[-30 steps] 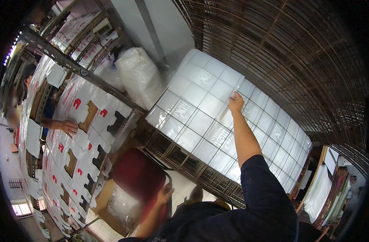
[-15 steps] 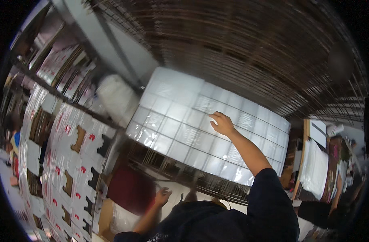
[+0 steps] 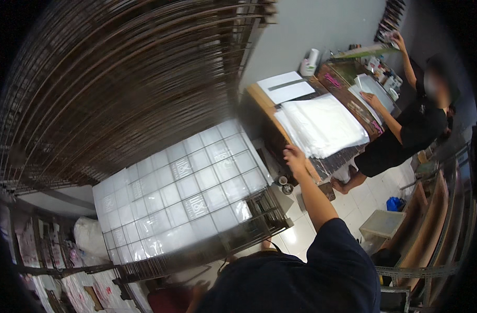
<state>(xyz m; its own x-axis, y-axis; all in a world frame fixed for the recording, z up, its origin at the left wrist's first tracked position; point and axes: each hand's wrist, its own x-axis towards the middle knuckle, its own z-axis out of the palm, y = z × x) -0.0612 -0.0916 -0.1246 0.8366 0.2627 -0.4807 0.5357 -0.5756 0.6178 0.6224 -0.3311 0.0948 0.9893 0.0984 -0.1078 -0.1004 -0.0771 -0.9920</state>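
My right hand (image 3: 295, 159) reaches out beside the near left corner of a stack of white plastic bags (image 3: 324, 125) on a work table. Its fingers are loosely bent and apart, with nothing seen in them; whether they touch the stack I cannot tell. Low in the picture is my left hand (image 3: 198, 292), blurred and dim, its fingers not readable. To the left, translucent plastic bags (image 3: 181, 190) with white prints lie in overlapping rows on a wire drying rack (image 3: 270, 211). The bare wires show at the rack's right end.
More wire shelves (image 3: 118, 78) slant up above the rack. A co-worker (image 3: 405, 130) in black stands by the table, one arm raised to a frame (image 3: 366, 50). Small cans (image 3: 284, 185) stand between rack and table. Beyond are a pale bin (image 3: 382, 229) and brown boards (image 3: 424, 224).
The view has swung right, bringing the table and co-worker further in. My right hand has moved from over the bags on the rack to beside the stack on the table.
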